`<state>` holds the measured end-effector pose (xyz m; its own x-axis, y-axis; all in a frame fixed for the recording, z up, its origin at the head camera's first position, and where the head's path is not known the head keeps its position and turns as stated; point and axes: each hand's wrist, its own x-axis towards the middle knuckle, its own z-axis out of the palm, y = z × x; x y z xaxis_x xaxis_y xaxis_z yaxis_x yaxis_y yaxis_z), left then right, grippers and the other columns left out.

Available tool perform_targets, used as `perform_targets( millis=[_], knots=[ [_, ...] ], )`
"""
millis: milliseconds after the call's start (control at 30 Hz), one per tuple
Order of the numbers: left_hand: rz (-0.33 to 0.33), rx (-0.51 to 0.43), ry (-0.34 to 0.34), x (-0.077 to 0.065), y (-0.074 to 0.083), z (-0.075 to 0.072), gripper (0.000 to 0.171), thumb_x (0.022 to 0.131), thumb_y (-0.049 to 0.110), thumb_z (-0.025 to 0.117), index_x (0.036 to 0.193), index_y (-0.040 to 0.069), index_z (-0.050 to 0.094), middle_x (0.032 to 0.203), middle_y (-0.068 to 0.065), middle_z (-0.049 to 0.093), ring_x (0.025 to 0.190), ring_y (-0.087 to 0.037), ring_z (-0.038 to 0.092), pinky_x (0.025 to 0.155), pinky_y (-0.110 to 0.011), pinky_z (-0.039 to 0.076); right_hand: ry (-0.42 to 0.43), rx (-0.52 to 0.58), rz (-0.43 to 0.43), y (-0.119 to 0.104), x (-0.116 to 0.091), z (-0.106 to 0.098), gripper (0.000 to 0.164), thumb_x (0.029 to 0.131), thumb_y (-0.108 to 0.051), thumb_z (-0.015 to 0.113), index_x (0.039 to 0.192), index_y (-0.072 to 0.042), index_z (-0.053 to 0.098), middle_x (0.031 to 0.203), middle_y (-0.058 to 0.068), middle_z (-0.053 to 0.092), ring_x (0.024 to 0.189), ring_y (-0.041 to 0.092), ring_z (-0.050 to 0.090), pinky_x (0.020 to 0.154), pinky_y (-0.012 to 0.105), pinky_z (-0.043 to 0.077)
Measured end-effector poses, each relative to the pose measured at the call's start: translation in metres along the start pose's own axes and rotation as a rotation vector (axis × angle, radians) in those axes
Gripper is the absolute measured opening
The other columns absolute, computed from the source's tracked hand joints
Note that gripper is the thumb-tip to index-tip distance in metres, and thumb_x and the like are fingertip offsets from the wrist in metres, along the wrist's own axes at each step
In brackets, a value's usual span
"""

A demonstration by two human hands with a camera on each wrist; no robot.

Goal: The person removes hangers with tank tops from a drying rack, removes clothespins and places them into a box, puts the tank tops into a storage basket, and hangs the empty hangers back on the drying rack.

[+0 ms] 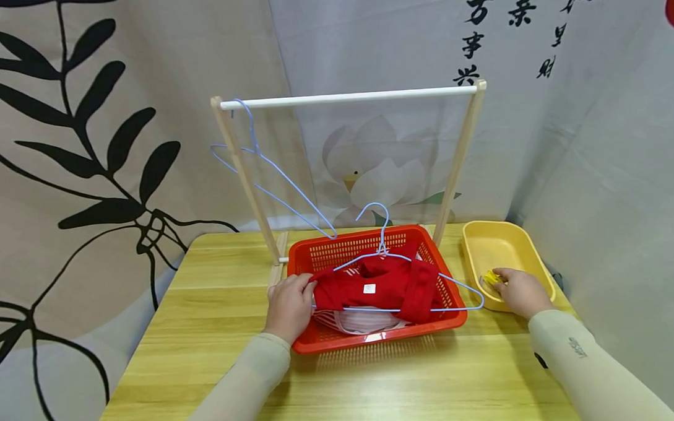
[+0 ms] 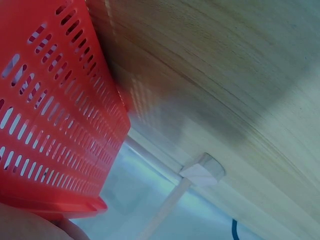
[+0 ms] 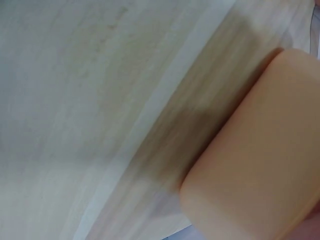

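Observation:
My left hand [image 1: 289,306] is at the left rim of a red slotted basket [image 1: 375,340], its thumb and fingers pinching the left end of a red garment [image 1: 390,289]. A light blue wire hanger [image 1: 382,237] lies with this garment across the basket, its hook pointing up. Under them is a white striped cloth [image 1: 369,321]. At the right, my right hand [image 1: 522,292] reaches into a yellow tray [image 1: 496,236] and pinches a small yellow clip [image 1: 492,277]; its exact shape is partly hidden by the fingers.
Behind the basket stands a rack with wooden legs [image 1: 459,163] and a white bar [image 1: 350,98]. Another blue hanger [image 1: 291,181] hangs at the bar's left end. All stand on a wooden table [image 1: 219,338], with printed cloth [image 1: 376,42] behind.

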<state>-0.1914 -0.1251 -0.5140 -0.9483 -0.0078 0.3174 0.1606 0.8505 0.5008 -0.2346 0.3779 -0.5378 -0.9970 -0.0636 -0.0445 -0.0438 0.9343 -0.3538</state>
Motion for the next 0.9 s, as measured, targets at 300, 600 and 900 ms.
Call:
perform_targets(
  millis=[300, 600, 900],
  knots=[
    [0.002, 0.003, 0.003, -0.0003, 0.0006, -0.0001, 0.016, 0.107, 0.027, 0.061, 0.11, 0.024, 0.077, 0.082, 0.002, 0.066, 0.092, -0.024, 0.067, 0.088, -0.043, 0.038, -0.002, 0.004, 0.0, -0.0017, -0.0008, -0.0006, 0.039, 0.101, -0.014, 0.064, 0.135, 0.006, 0.064, 0.133, 0.03, 0.067, 0.117, 0.056, 0.063, 0.097, 0.066, 0.05],
    [0.008, 0.01, 0.004, 0.0001, 0.0004, -0.0006, 0.016, 0.107, 0.028, 0.061, 0.109, 0.023, 0.076, 0.085, 0.002, 0.068, 0.093, -0.024, 0.067, 0.086, -0.043, 0.038, 0.008, 0.024, 0.005, -0.0024, 0.0003, 0.0, 0.034, 0.099, -0.013, 0.066, 0.127, 0.006, 0.068, 0.123, 0.029, 0.071, 0.109, 0.053, 0.066, 0.094, 0.063, 0.05],
    [0.008, 0.006, 0.003, 0.0004, -0.0002, -0.0001, 0.016, 0.107, 0.028, 0.061, 0.109, 0.023, 0.076, 0.086, 0.001, 0.069, 0.092, -0.025, 0.067, 0.084, -0.041, 0.037, 0.005, 0.034, 0.005, -0.0021, 0.0008, -0.0007, 0.034, 0.095, -0.013, 0.072, 0.124, 0.005, 0.07, 0.12, 0.028, 0.073, 0.109, 0.053, 0.066, 0.093, 0.062, 0.051]
  ],
)
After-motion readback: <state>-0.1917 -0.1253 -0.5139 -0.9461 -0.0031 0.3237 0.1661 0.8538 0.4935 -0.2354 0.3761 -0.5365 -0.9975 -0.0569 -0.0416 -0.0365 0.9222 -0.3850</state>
